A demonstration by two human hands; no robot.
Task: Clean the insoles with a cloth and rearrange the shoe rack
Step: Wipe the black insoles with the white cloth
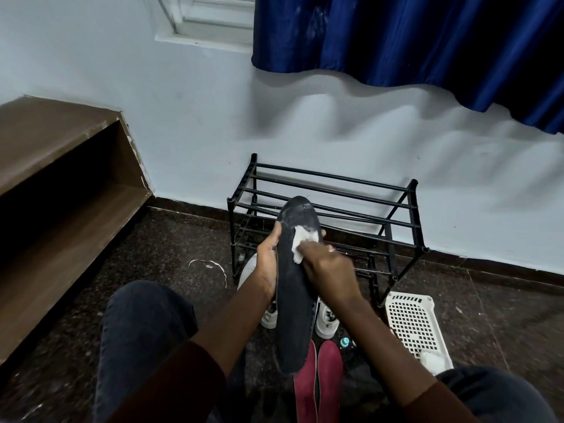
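My left hand (pixel 268 261) grips the insole (pixel 294 303); my right hand (pixel 331 271) clutches a cloth (pixel 300 241) against it. 2 shoes (pixel 326 323) beneath sit half hidden.

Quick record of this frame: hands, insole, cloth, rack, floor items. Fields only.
left hand: grips dark insole by its left edge
right hand: holds white cloth against the insole's toe end
shoe rack: black, beyond the insole
floor: white shoes, red insoles, white basket
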